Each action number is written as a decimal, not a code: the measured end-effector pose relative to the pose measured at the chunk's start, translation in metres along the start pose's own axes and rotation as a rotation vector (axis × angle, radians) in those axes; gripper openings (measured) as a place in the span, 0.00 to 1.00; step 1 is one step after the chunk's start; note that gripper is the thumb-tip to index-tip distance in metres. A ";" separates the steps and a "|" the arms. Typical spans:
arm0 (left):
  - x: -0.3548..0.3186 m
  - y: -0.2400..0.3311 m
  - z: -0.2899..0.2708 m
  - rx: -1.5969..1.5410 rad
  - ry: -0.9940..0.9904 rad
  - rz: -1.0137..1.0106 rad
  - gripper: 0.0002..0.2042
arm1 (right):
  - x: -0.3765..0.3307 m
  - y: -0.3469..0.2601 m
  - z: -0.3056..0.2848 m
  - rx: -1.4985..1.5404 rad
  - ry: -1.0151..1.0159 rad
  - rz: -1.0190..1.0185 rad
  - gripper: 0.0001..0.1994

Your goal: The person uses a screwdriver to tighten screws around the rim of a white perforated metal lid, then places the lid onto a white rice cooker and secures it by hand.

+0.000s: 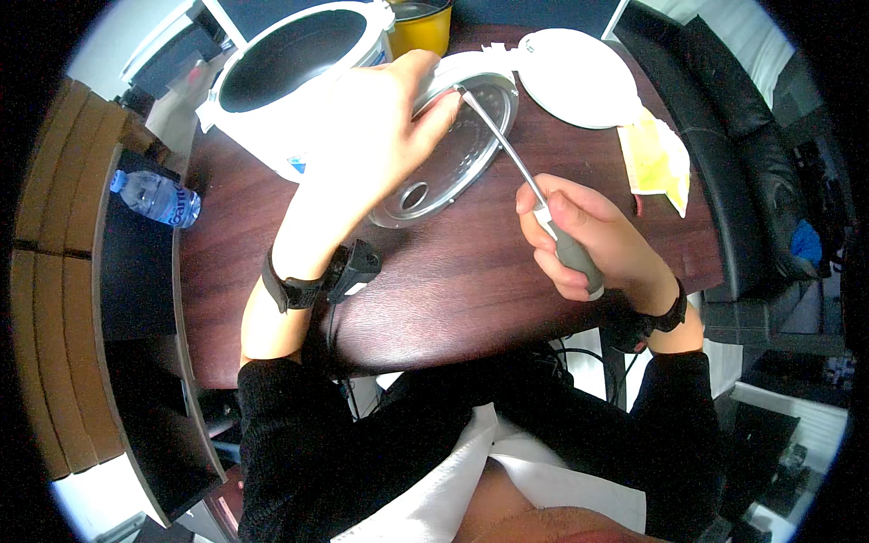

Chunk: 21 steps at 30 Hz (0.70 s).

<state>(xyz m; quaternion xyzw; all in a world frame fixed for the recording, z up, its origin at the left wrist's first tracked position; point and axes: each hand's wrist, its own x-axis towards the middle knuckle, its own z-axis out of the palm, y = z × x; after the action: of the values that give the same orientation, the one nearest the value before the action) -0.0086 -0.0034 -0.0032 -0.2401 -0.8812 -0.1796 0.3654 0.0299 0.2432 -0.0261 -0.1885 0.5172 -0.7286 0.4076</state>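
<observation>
1. One screwdriver [534, 195], grey-handled with a bare metal shaft, is gripped in the right hand [588, 244], whose fingers are curled tight round the handle; its tip meets the round metal plate [453, 158] at the plate's upper rim.
2. One metal plate, perforated, with a round hole near its lower edge, lies flat on the tabletop [471, 290]. The left hand [380, 127] rests on its left part, fingers pressed together, fingertips beside the screwdriver tip.
3. One white cooker body [290, 72], its dark pot open, stands just left of the plate, partly behind the left hand.
4. One white lid [575, 77] lies right of the plate, and one yellow packet [656, 163] sits beyond the lid.
5. One yellow container [421, 27] stands above the plate.
6. One water bottle [158, 199] lies far left of the plate, off the tabletop's edge.
7. The tabletop is dark reddish wood; a black sofa [724, 118] stands to its right.
</observation>
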 end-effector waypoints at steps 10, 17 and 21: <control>-0.002 0.012 -0.003 0.074 0.018 -0.028 0.11 | 0.000 0.002 0.010 -0.277 0.096 -0.036 0.13; -0.004 0.012 -0.001 0.141 0.044 -0.006 0.11 | 0.008 0.012 0.008 -0.153 0.056 -0.066 0.16; -0.004 0.009 0.000 0.151 0.057 -0.003 0.11 | 0.011 0.012 0.016 0.301 -0.042 -0.020 0.20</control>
<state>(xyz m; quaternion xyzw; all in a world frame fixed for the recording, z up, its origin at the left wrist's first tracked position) -0.0012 0.0029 -0.0050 -0.2052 -0.8820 -0.1200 0.4069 0.0396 0.2232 -0.0320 -0.1457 0.3917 -0.7978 0.4346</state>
